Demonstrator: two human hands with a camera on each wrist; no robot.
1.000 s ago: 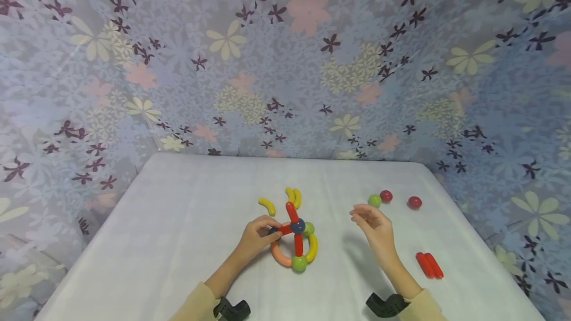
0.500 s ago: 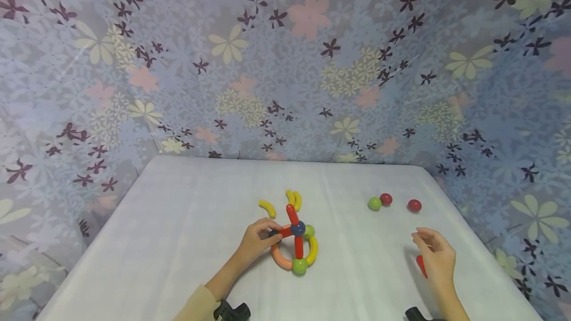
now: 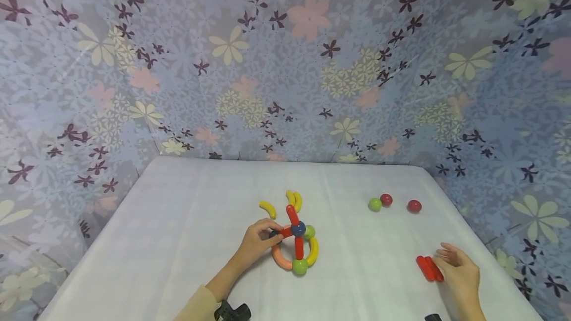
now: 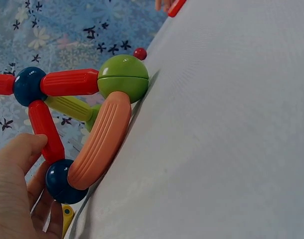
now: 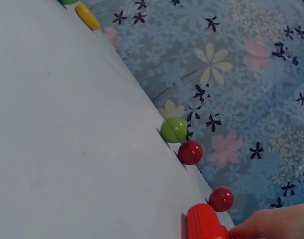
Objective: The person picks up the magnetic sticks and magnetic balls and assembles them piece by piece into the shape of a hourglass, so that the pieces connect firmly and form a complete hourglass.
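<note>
A ball-and-stick toy frame stands on the table: red sticks meet at a raised blue ball (image 3: 298,229), above a base with a green ball (image 3: 300,266), an orange curved stick (image 3: 281,257) and a yellow curved stick (image 3: 314,251). My left hand (image 3: 258,240) holds its left corner, thumb on a red stick (image 4: 46,130) and fingers behind the lower blue ball (image 4: 66,181). At the right, my right hand (image 3: 461,274) is at two loose red sticks (image 3: 427,268) lying side by side. One digit touches the nearer red stick (image 5: 202,221); its other fingers stand apart.
Loose yellow curved sticks (image 3: 267,209) lie behind the frame. Farther right are a green ball (image 3: 374,204) and two red balls (image 3: 415,206). A white cloth covers the table (image 3: 200,197); a floral curtain (image 3: 285,63) hangs behind it.
My right hand has moved from beside the frame, right and toward me, to the loose red sticks. My left hand keeps its hold in the same place.
</note>
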